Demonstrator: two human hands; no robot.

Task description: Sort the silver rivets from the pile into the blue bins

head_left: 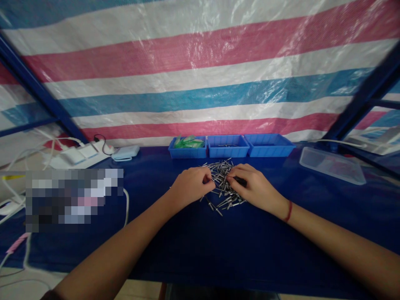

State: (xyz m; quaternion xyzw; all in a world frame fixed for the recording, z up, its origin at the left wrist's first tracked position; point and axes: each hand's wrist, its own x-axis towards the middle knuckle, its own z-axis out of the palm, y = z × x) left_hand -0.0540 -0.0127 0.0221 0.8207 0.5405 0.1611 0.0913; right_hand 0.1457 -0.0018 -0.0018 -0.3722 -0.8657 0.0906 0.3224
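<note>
A loose pile of silvery blind rivets (222, 177) lies on the blue tabletop between my two hands. At the left edge of the pile is my left hand (192, 183), closed with thumb and forefinger together; what it grips, if anything, is hidden. A few rivets lie just below its fingertips. My right hand (250, 183) reaches into the pile's right side, fingers curled and thumb against forefinger. Its fingertips touch the rivets, but I cannot make out what is pinched in them.
Behind the pile stand three blue bins: the left bin (187, 155) with green plastic packets, the middle bin (228, 152) with a few rivets, and the right bin (270, 151). A clear plastic lid (333, 166) lies right. Power strips (83, 154), cables and a pale blue case (125, 153) sit left.
</note>
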